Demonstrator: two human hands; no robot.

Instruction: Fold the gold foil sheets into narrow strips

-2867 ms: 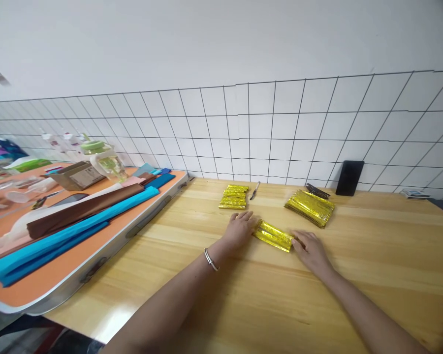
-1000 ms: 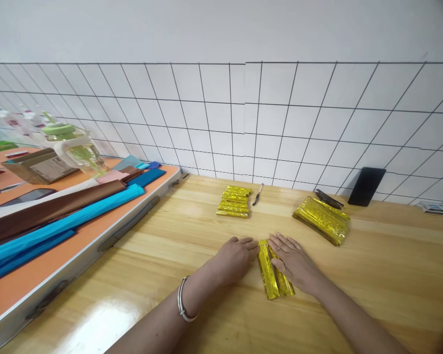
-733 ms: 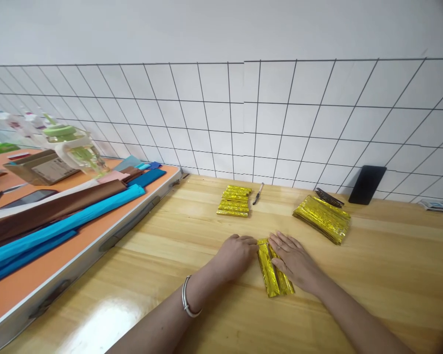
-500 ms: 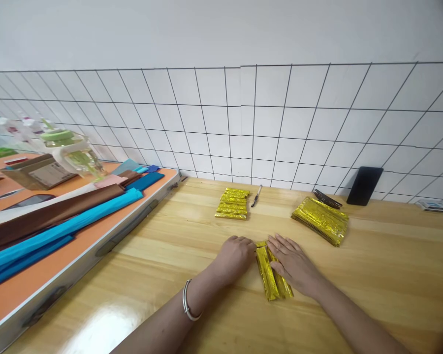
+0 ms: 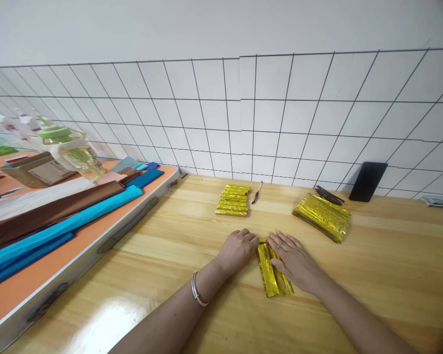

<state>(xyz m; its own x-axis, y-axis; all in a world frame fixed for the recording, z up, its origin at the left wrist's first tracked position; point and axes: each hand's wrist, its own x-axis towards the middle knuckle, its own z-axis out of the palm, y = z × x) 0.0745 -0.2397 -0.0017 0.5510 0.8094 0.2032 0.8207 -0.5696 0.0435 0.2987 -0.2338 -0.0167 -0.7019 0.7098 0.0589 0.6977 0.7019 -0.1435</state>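
Resting flat on the shiny gold sheet [image 5: 268,274], the right hand [image 5: 294,261] has its fingers straight and a little apart. The left hand [image 5: 239,250] curls at the sheet's far edge; I cannot tell if its fingers pinch it. The sheet lies on the wooden table [image 5: 384,275], apart from a gold stack [image 5: 322,216].

On my feed this looks like a craft workspace: gold foil strips [image 5: 267,270] on a wooden tabletop [image 5: 376,255], a grid-patterned wall [image 5: 273,115] at twelve o'clock. At nine I see coloured sheets [image 5: 96,212] on an orange table [image 5: 22,285].
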